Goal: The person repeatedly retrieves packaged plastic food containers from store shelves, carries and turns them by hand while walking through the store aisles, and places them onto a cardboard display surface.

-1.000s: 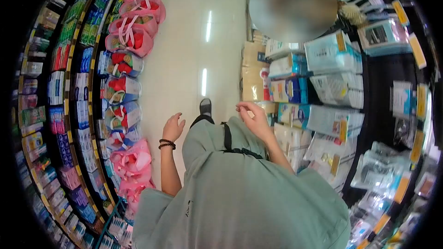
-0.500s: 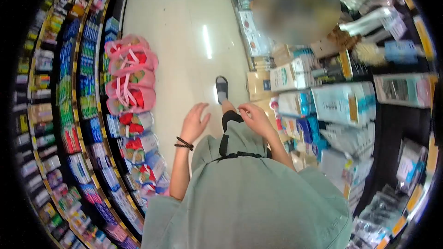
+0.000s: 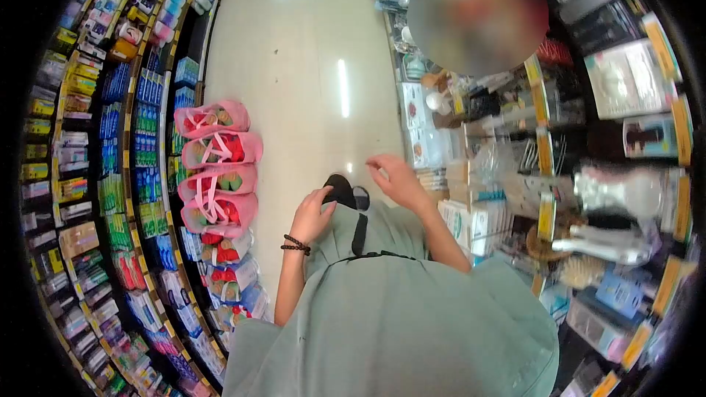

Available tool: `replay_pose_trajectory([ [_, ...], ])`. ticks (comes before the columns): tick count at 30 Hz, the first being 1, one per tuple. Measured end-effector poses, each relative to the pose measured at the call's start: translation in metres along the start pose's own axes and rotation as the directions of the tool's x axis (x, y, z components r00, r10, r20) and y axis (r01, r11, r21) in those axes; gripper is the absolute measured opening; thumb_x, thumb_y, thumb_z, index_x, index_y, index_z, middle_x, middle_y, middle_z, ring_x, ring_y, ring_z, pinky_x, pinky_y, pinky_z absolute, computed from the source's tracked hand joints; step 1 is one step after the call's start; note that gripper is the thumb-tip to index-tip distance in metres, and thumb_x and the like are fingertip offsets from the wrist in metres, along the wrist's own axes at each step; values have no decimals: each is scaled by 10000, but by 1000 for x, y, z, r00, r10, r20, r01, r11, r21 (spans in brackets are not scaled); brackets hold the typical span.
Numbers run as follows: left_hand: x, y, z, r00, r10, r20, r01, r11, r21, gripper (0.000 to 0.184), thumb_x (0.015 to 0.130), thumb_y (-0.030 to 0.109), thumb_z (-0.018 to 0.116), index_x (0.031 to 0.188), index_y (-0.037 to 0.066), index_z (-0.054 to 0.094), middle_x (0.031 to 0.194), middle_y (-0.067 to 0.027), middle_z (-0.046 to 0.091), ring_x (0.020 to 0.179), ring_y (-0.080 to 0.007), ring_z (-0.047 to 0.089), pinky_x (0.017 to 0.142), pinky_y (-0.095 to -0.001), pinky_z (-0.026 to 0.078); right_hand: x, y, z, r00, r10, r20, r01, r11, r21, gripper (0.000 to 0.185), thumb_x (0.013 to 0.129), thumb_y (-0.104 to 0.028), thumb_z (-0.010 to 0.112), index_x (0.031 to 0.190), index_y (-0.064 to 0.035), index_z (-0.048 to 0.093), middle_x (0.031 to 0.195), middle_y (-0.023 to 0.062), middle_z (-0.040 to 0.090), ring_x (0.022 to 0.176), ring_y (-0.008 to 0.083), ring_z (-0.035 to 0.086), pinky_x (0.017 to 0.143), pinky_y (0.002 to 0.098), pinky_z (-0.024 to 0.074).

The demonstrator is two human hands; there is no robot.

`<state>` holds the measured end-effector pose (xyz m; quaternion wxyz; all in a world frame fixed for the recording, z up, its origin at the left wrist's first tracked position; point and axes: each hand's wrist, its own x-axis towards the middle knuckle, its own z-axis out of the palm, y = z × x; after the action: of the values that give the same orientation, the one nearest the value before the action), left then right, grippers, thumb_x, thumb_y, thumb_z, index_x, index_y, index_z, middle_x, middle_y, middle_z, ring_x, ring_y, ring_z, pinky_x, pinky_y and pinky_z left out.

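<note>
Between the fingers of the two hands, the loose end of a black strap (image 3: 359,234) hangs down over the green clothes (image 3: 412,301). It comes from a thin black belt (image 3: 382,254) that goes across the clothes, nearer the wearer than the fingers are.

The left hand (image 3: 312,218) is over the edge of the clothes, with its fingers a bit bent and its thumb apart from them. The right hand (image 3: 399,180) is out past the clothes, with its fingers bent and a small gap between thumb and first finger. Both hands are loosely open, and each one holds nothing. Whether the left fingers touch the cloth, one cannot tell. Dark round beads (image 3: 296,245) go around the left wrist.

Just past the left fingertips is a black shoe (image 3: 340,190), and a grey and black one (image 3: 361,198) sits beside it, nearer the right fingers. Ahead of both hands is the shiny, pale floor (image 3: 294,95), with bright white streaks.

Well to the left of the left fingers, four pink bags (image 3: 220,148) stand in a row by shelves full of small boxes (image 3: 149,140). Right of the right hand, white and green packs (image 3: 463,226) sit near the wrist. Farther right are a bristly brush (image 3: 585,271) and yellow tags (image 3: 545,215).
</note>
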<state>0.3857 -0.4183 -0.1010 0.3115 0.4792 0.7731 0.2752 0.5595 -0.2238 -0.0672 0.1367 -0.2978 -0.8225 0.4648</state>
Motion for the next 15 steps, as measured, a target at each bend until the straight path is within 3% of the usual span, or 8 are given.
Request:
replay_pose_trajectory([
  [3,65,-15,-12,995,-86,59,93,987,-128,403,907,214,653,1258,22,602,1205,-177,652,1125,-345,620,948,-409,504,58,24,-3,995,-1,100,3,1000,-14,245,943,-182,562,1109,-22,645,1078,165,677,1025,347,632,897,415,505],
  [6,136,-37,-24,993,-52,105,70,981,-179,440,927,248,656,1295,19,578,1234,-175,654,1105,-306,651,886,-400,539,114,49,-16,974,56,221,-43,997,-64,303,960,-205,571,1185,-9,623,1133,172,666,1056,349,628,930,401,494],
  [12,301,-36,-96,999,-37,33,40,994,-102,400,916,232,653,1255,26,606,1221,-178,648,1141,-320,620,956,-399,501,266,62,-84,976,123,181,-76,966,-248,295,957,-219,555,1164,-23,629,1132,193,661,1079,384,610,938,446,489],
  [15,392,-14,-145,999,-41,19,43,979,-200,405,913,238,658,1255,28,605,1211,-174,651,1135,-325,619,960,-414,499,350,55,-114,975,133,178,-96,974,-203,335,961,-254,567,1195,-23,630,1174,177,660,1099,360,616,940,414,493],
])
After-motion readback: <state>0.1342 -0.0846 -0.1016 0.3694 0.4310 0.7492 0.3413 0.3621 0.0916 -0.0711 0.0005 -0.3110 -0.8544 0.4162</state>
